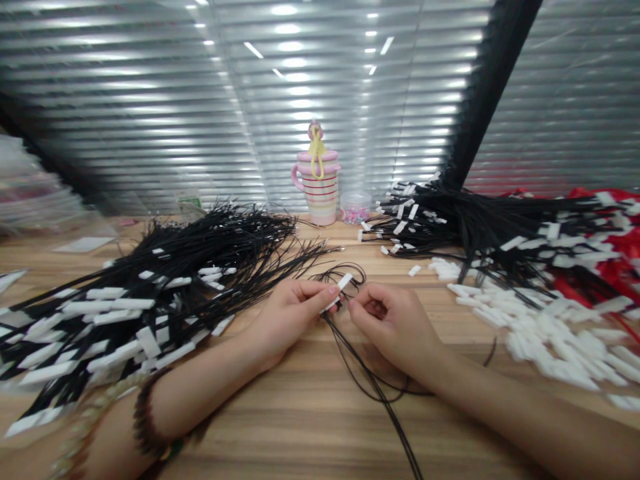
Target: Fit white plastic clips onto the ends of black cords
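Note:
My left hand pinches a small white tag between thumb and forefinger, with black cords gathered under its fingertips. From there the cords hang down and run to the front edge of the view. Just to the right, my right hand is closed, thumb against forefinger, close to the tag; what it holds, if anything, is too small to make out. A loop of thin black cord lies behind the fingertips.
Black cords with white tags are heaped at left and right. Loose white tags lie at right beside red cords. Behind stand a pink striped cup and a small clear tub before window blinds.

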Tool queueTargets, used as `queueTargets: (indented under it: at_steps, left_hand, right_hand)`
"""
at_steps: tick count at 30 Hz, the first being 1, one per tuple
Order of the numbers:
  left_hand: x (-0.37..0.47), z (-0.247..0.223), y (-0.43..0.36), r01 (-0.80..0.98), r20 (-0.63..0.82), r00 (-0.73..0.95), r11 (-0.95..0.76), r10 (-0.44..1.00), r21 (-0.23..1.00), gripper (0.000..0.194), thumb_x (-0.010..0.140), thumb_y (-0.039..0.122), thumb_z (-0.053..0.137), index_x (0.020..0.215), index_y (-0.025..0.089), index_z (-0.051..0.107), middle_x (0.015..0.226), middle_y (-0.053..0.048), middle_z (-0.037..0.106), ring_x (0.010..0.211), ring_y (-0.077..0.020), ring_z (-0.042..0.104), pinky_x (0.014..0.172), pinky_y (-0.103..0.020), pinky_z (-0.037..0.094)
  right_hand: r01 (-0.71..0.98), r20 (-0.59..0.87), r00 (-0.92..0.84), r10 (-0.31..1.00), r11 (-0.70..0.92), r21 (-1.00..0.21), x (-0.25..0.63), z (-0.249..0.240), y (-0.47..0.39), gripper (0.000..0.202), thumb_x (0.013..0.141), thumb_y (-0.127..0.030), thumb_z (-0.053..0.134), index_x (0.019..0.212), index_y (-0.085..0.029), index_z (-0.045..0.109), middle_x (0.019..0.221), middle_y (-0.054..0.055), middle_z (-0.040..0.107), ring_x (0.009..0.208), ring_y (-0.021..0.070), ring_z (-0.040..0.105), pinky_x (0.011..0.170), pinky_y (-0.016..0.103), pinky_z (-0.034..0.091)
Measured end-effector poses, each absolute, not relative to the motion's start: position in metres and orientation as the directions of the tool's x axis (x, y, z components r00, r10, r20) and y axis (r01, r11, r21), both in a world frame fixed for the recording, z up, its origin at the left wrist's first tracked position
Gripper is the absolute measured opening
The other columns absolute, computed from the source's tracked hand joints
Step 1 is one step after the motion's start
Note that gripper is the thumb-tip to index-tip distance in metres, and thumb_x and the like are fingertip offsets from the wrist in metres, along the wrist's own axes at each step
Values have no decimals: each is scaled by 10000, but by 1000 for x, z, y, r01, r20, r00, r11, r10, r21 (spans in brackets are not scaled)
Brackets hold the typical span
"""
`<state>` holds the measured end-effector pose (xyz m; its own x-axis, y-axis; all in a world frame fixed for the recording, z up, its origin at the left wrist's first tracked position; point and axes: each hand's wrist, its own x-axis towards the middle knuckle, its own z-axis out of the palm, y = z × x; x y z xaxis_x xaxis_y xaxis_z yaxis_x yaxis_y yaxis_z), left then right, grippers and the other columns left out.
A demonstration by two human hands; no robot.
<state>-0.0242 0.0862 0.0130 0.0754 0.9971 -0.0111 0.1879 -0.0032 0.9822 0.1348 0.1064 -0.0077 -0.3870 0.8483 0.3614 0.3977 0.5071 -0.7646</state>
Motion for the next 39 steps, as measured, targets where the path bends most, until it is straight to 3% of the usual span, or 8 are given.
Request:
queueTargets:
  at_steps: [10, 20, 28, 39]
  left_hand:
    - [-24, 14, 87, 153, -46, 59, 37, 997, 988, 200, 722, 305, 599, 640, 128, 642, 569, 17, 560, 470, -41, 345, 490, -174, 275]
    - [-23, 17, 85, 184, -39, 132, 15, 991, 983, 203, 741, 273, 579, 604, 134, 632, 530, 31, 520, 473, -45, 327, 497, -173, 273]
    - [-25, 15, 85, 223, -10, 225, -41, 974, 974, 227, 766, 291, 549, 649, 118, 638, 630, -1, 578, 616, -86, 436, 596, -185, 322]
    - [-21, 14, 83, 278, 22, 200, -78, 980, 957, 251, 773, 304, 526, 658, 114, 643, 651, -19, 595, 636, -111, 456, 618, -204, 345]
  right_hand:
    - [398, 452, -343, 824, 563, -724, 135, -8, 104, 98, 718, -184, 528, 630, -159, 562, 569, -38, 537, 535, 76, 463, 500, 196, 302]
    - [439, 491, -367, 790, 613, -657, 134, -9, 103, 114, 742, -193, 521, 634, -166, 543, 582, -40, 529, 547, 82, 445, 511, 207, 278]
    - [449, 541, -389, 746, 666, -596, 135, -9, 101, 122, 750, -156, 504, 628, -152, 506, 598, -24, 496, 568, 90, 423, 532, 217, 264]
    - [449, 534, -382, 754, 657, -606, 134, -10, 102, 111, 736, -148, 513, 625, -151, 515, 585, -23, 502, 548, 89, 420, 523, 214, 263]
